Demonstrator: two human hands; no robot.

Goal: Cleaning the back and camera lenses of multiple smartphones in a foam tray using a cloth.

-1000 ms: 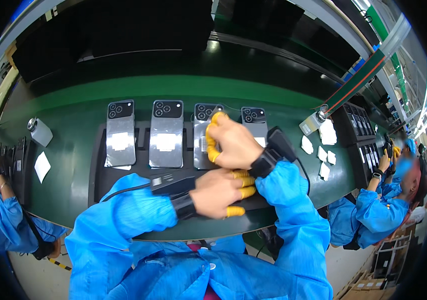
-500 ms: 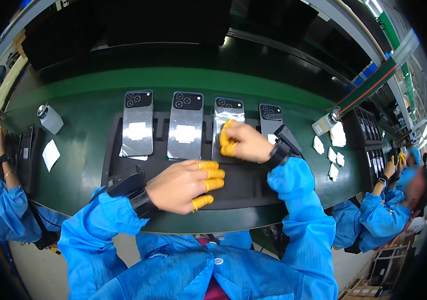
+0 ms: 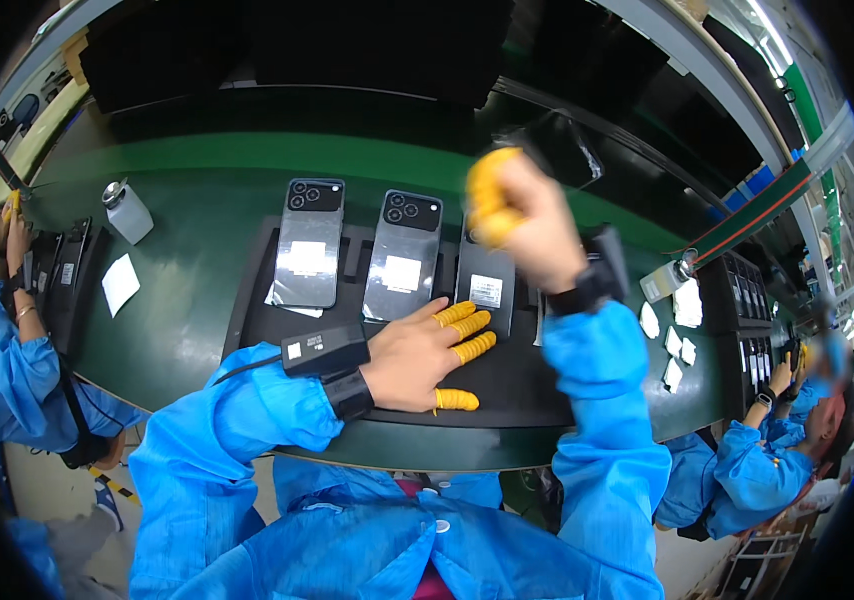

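My left hand (image 3: 425, 358) lies open, fingers spread, on the black tray (image 3: 522, 395). Its fingertips reach the lower end of a third dark grey phone (image 3: 485, 262). Yellow finger cots cover several fingers on both hands. My right hand (image 3: 527, 208) is raised above that phone's upper end, fingers closed. A clear plastic film (image 3: 575, 150) shows at its far side and seems to be held in it. Another phone (image 3: 309, 225) and a second one (image 3: 405, 235) lie back up to the left, with white labels. My right arm mostly hides a fourth phone.
White-bodied bottles stand at left (image 3: 129, 215) and right (image 3: 661, 282). A white sheet (image 3: 120, 284) lies by the left one, several crumpled white wipes (image 3: 673, 342) by the right one. Co-workers in blue sleeves sit at left (image 3: 7, 375) and right (image 3: 762, 455), beside other trays.
My right hand has lifted up and away from the third phone, and clear film now shows beside it. My left hand has moved right and flattened near that phone's lower end.
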